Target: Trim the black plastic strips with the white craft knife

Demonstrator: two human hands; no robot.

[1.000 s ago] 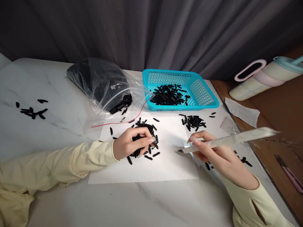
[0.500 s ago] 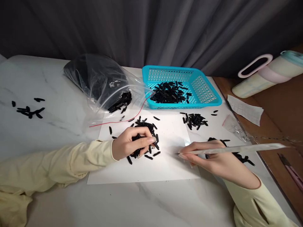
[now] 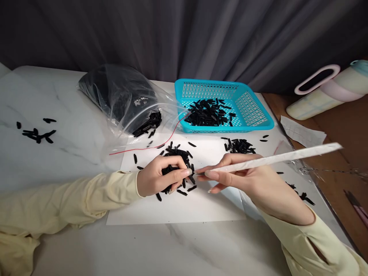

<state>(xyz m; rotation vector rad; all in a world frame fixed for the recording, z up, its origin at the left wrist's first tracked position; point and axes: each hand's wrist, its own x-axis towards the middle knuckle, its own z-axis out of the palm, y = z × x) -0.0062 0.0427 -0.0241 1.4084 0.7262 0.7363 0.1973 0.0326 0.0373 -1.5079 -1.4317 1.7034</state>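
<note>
My left hand (image 3: 161, 177) lies on a white paper sheet (image 3: 184, 205), fingers curled around a heap of small black oblong pieces (image 3: 178, 157). My right hand (image 3: 244, 180) grips a long white knife-like tool (image 3: 276, 158) like a pen. Its pointed tip sits next to my left fingertips, touching the edge of the heap. The tool's handle slants up to the right.
A turquoise basket (image 3: 253, 111) holding black pieces stands behind the sheet. A clear plastic bag (image 3: 120, 96) of pieces lies at the back left with a red string. Loose pieces lie far left (image 3: 37, 134) and right (image 3: 240, 145). A tumbler (image 3: 324, 92) lies at the far right.
My right hand has moved left across the sheet with the tool, bringing its tip from the bare paper to the heap beside my left fingers. My left hand has stayed put.
</note>
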